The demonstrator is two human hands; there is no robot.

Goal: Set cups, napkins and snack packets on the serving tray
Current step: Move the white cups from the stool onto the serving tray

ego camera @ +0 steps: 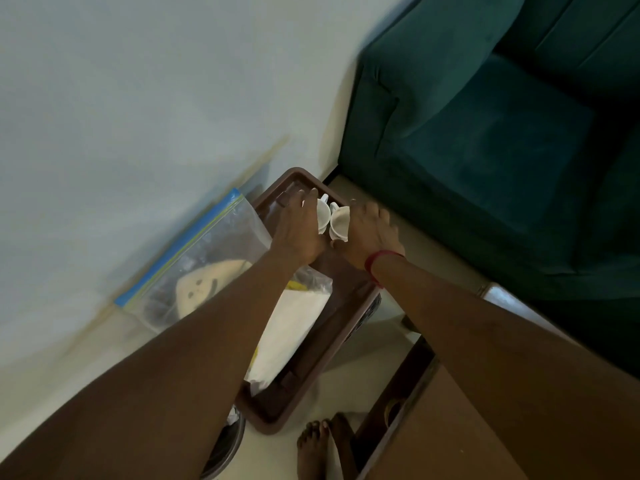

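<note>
Both forearms reach down from the camera, the left forearm (207, 341) crossing above the near half of the brown serving tray (277, 400), the right forearm (485, 323) coming in from its right side. At the tray's far end stand two white cups, the left cup (323, 213) and the right cup (341, 220), upright and touching or nearly so.

The left hand (299, 223) lies against the left cup with its fingers stretched fairly straight past it, so it looks open and steadying, not clamped. The right hand (369, 230) hugs the right cup's outer side with its fingers bent down; whether it really grips the cup I cannot tell.

In the tray's middle lies a white stack in clear plastic (294, 327), probably the napkins, with a bit of yellow (298, 285) at its far edge that I cannot identify.

Just left of the tray, against the wall, leans a clear zip bag (194, 265) with something pale yellow (197, 289) inside.

By my reckoning the cups and napkins are on the tray, and the cups are only being nudged into place. No snack packets are plainly visible on the tray; they seem to be what is left.
</note>
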